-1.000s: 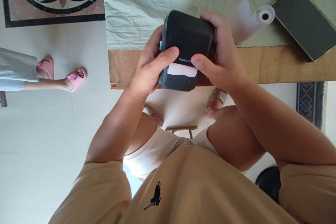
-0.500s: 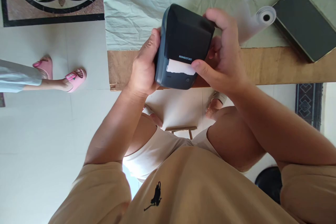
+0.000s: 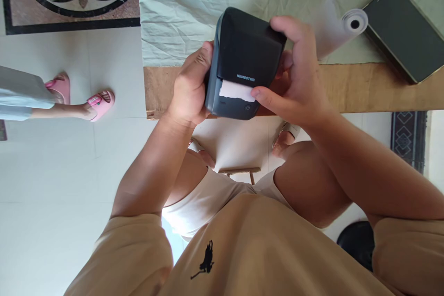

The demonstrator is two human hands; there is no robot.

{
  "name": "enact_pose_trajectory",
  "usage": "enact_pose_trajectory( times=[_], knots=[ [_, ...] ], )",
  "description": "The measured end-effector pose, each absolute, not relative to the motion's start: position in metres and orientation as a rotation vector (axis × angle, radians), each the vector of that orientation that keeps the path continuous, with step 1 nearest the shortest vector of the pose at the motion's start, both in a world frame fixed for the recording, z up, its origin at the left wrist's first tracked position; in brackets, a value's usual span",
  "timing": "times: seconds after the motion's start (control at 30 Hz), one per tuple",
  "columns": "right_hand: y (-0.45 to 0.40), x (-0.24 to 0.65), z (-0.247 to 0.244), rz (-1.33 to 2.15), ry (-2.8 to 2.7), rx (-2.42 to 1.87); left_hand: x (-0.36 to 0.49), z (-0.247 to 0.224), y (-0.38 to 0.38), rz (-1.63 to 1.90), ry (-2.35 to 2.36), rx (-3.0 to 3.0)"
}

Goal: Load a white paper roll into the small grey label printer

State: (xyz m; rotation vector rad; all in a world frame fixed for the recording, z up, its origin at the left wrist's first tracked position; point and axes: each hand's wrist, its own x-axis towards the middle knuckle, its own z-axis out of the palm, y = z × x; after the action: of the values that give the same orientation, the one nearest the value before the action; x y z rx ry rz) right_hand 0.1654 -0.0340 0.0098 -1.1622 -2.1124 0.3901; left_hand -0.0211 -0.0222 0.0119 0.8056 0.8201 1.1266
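A dark label printer [image 3: 250,46] marked NIIMBOT is held up over the table's near edge, slightly tilted. My left hand [image 3: 192,83] is wrapped round its left side, thumb along the edge and the other fingers hidden beneath. My right hand [image 3: 298,69] grips the right side, with the index finger at the top right corner and the thumb tip on the paper strip. That white paper strip [image 3: 236,90] sticks out of the printer's front slot, its end uneven. Just right of my right hand, a roll of white paper [image 3: 338,32] lies partly unrolled on the cloth.
A dark tablet or large phone [image 3: 409,32] lies at the table's right, touching or close to the roll. Pale green cloth [image 3: 180,18] covers the table [image 3: 364,88] except its wooden front strip. At left another person's feet in pink sandals [image 3: 101,104] stand on the tiled floor.
My right thumb and the paper strip have shifted slightly left across the printer's front. Both hands keep their hold; the view has moved a little.
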Motion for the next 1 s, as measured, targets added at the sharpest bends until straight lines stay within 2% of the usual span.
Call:
enact_pose_trajectory(
  times=[0.17, 0.33, 0.67, 0.77, 0.9, 1.0],
  knots=[
    [-0.037, 0.166, 0.028, 0.26, -2.03, -1.127, -0.014, 0.015, -0.025, 1.111, 0.765, 0.794],
    [-0.047, 0.167, 0.041, 0.297, -1.971, -1.108, -0.013, 0.016, -0.027, 1.099, 0.791, 0.906],
    [-0.04, 0.164, 0.038, 0.291, -1.652, -0.97, -0.014, 0.011, -0.025, 1.119, 0.776, 1.011],
    [-0.04, 0.164, 0.037, 0.267, -1.699, -1.084, -0.017, 0.013, -0.026, 1.061, 0.742, 1.078],
    [-0.045, 0.166, 0.042, 0.061, -1.946, -1.298, -0.022, 0.015, -0.025, 0.974, 0.718, 1.177],
    [-0.049, 0.165, 0.049, 0.068, -2.136, -1.512, -0.025, 0.016, -0.024, 0.893, 0.733, 1.264]
  ],
)
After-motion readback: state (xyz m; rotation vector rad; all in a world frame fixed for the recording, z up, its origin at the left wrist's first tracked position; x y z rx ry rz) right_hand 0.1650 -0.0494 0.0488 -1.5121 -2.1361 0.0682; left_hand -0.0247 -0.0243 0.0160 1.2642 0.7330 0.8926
